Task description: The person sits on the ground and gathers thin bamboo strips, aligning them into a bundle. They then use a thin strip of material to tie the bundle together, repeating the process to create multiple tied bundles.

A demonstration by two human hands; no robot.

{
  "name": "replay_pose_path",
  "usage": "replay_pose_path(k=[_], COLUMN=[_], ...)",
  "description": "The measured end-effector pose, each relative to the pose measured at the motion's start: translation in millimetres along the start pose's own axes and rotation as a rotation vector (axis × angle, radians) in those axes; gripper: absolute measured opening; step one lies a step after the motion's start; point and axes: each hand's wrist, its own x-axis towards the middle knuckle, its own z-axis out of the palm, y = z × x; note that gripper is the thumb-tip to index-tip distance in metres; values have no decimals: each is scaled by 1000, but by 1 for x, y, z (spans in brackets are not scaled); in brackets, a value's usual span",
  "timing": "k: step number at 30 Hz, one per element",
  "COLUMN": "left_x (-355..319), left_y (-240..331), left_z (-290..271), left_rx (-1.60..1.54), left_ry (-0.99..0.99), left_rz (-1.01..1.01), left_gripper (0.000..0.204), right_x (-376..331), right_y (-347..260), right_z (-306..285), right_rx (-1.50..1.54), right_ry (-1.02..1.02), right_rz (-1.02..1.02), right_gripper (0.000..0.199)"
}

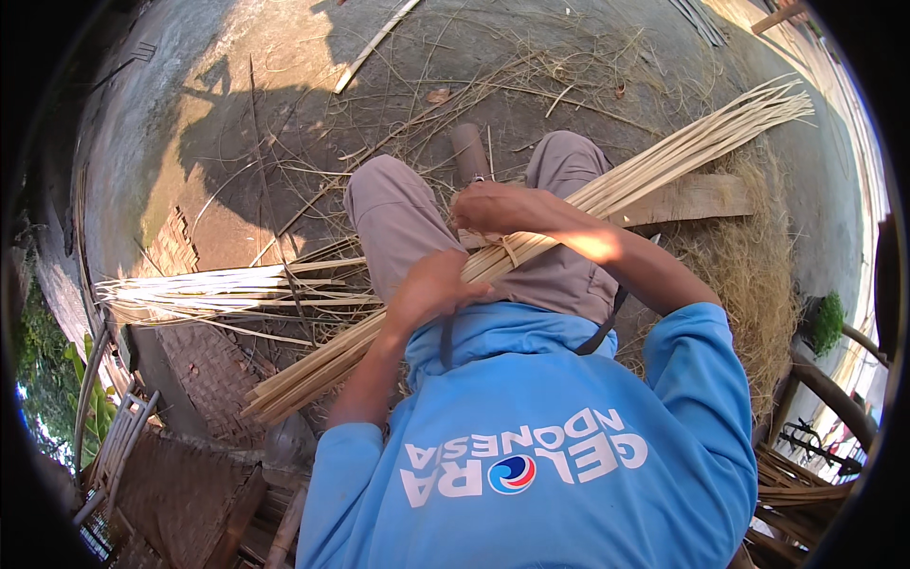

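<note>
A long bundle of pale split bamboo strips (654, 171) lies slantwise across my lap, from low on the left to the far right. A thin tie (509, 250) circles it near the middle. My left hand (431, 289), slightly blurred, is wrapped over the bundle left of the tie. Just beyond the tie, my right hand (488, 207) is closed in a fist above my knees, its forearm crossing over the strips. Whatever its fingers hold is hidden. A brown cylindrical post or log end (468, 152) stands between my knees.
More bamboo strips (237, 289) lie spread at the left, beside a woven mat (213, 370). A wooden plank (692, 199) sits under the bundle's right part. Fine shavings (749, 294) are heaped at the right. Thin scraps and a pale stick (376, 45) litter the ground ahead.
</note>
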Motion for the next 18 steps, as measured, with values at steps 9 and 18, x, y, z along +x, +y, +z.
replay_pose_path(k=[9,18], left_x=[10,13], left_y=[-17,12], left_z=[-2,3], left_rx=[-121,-189], left_ry=[-55,404], left_rz=[68,384], left_gripper=[49,47], right_x=[-72,-109], right_y=[44,-51], right_z=[25,124], right_rx=[103,436], right_ry=[529,972], right_rz=[151,413], right_gripper=[17,17])
